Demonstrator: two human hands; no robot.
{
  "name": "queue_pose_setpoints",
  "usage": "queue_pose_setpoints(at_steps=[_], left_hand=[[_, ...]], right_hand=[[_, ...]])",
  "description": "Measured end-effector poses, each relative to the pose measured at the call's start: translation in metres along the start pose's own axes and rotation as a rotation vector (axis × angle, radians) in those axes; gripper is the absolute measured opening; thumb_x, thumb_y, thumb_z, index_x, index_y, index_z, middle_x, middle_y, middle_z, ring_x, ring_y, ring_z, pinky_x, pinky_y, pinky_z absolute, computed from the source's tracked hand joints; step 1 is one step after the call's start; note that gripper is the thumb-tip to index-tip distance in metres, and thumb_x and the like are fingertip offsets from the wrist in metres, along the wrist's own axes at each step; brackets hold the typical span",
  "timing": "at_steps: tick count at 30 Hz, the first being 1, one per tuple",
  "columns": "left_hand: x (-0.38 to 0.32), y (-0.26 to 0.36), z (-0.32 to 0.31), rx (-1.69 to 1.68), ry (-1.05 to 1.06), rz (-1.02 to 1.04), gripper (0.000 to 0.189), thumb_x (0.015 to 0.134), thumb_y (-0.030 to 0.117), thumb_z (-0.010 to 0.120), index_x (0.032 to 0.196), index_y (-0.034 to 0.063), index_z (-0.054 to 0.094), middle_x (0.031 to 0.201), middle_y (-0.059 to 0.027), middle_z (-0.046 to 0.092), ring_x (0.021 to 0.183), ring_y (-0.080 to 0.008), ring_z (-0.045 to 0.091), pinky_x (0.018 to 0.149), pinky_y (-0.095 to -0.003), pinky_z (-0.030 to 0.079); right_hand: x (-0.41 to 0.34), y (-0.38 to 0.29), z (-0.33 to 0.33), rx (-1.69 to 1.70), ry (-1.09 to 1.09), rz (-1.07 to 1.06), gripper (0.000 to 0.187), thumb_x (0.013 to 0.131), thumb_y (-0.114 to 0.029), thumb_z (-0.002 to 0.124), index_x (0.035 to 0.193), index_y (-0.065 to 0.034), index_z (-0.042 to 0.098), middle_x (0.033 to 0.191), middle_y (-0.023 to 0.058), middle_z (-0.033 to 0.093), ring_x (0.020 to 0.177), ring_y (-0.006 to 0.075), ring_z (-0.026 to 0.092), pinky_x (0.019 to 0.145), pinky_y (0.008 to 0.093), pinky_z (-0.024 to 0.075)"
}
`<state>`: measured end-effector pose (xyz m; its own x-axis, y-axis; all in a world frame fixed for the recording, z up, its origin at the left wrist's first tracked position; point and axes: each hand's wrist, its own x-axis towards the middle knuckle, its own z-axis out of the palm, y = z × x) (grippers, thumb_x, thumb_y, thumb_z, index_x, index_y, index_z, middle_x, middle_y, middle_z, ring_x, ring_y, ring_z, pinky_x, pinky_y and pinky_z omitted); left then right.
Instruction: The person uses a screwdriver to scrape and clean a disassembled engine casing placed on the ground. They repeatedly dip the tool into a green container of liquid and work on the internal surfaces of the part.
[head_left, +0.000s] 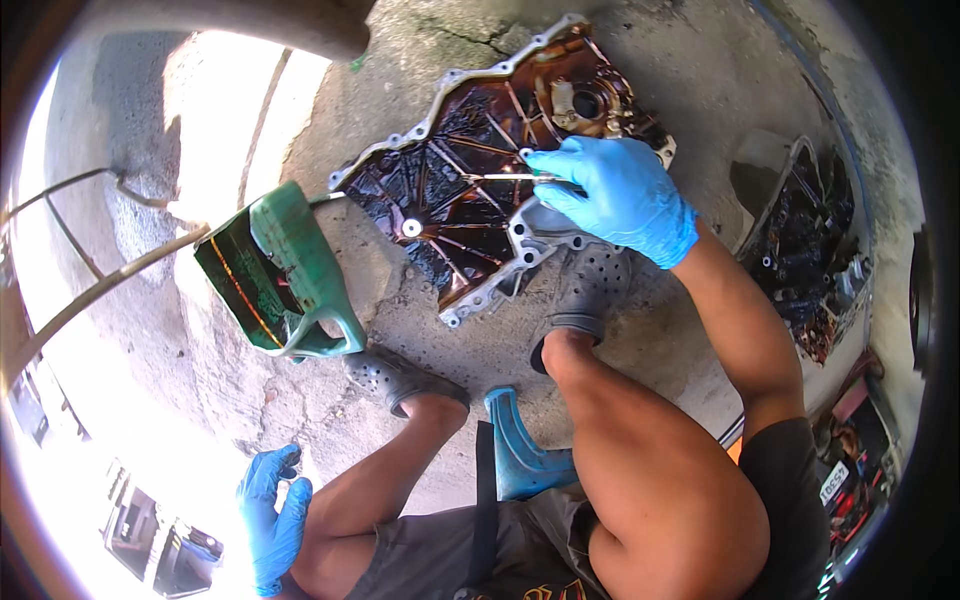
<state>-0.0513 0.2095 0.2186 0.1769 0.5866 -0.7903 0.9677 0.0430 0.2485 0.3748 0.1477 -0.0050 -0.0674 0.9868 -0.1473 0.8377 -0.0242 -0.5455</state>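
Observation:
My right hand (611, 196), in a blue glove, is closed around a thin metal tool (502, 178), its kind unclear. The tool's tip points left over the oily, ribbed inside of a metal engine cover (442, 90), which lies on the concrete floor beyond my feet. My left hand (271, 517), also gloved in blue, is beside my left knee at the lower left, fingers apart and holding nothing. Left of the cover stands a cut-open green plastic jug (289, 262) with a dark, dirty inside.
Another oily metal casting (802, 247) lies at the right by the wall. A blue plastic stool (525, 450) is under me. A bent metal rod frame (97, 285) reaches in from the left. A bin of assorted parts (855, 465) stands at the lower right.

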Motion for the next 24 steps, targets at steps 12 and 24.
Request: queue_pose_setpoints(at_steps=[12, 24], left_hand=[[-0.013, -0.008, 0.002, 0.021, 0.020, 0.036, 0.041, 0.084, 0.008, 0.070, 0.124, -0.0014, 0.066, 0.109, -0.0172, 0.067, 0.098, -0.0321, 0.065, 0.089, -0.0423, 0.052], [-0.011, -0.016, -0.001, -0.001, 0.029, 0.041, 0.040, 0.086, 0.008, 0.069, 0.124, -0.0021, 0.066, 0.111, -0.0176, 0.068, 0.100, -0.0320, 0.066, 0.090, -0.0412, 0.052]], right_hand=[[-0.002, -0.025, 0.047, -0.206, 0.018, 0.009, 0.038, 0.095, -0.022, 0.069, 0.130, -0.0083, 0.068, 0.109, 0.0170, 0.071, 0.078, 0.0308, 0.071, 0.065, 0.0420, 0.0564], [-0.012, -0.026, 0.043, -0.019, 0.088, 0.069, 0.029, 0.088, -0.021, 0.075, 0.114, -0.0099, 0.075, 0.089, 0.0145, 0.069, 0.070, 0.0342, 0.069, 0.061, 0.0434, 0.0551]])
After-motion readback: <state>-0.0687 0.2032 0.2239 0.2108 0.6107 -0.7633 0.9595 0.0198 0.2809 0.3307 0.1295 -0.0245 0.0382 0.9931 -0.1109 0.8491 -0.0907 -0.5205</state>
